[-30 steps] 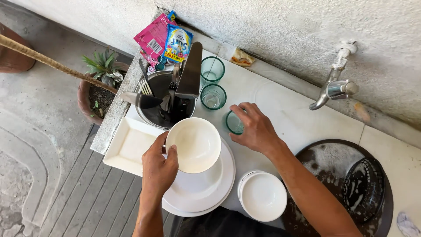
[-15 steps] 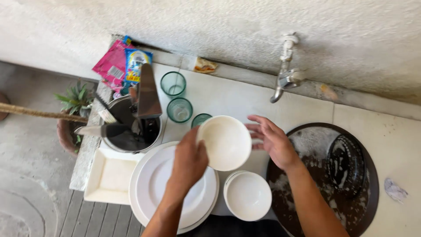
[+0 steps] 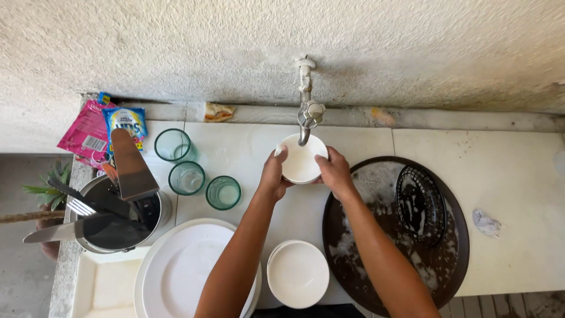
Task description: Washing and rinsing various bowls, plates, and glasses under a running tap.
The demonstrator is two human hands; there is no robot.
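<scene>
While both hands (image 3: pixel 303 174) grip a white bowl (image 3: pixel 300 158) under the wall tap (image 3: pixel 306 106), pale tiled counter (image 3: pixel 506 176) meets rough plaster.

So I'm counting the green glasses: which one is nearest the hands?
The rightmost green glass, just left of the left hand; the other two glasses stand farther left.

Both hands, left hand (image 3: pixel 274 175) and right hand (image 3: pixel 334 172), hold a white bowl (image 3: pixel 301 159) under the tap (image 3: pixel 306 112); three green glasses (image 3: pixel 187 177) stand left on the table (image 3: pixel 247 141)
</scene>
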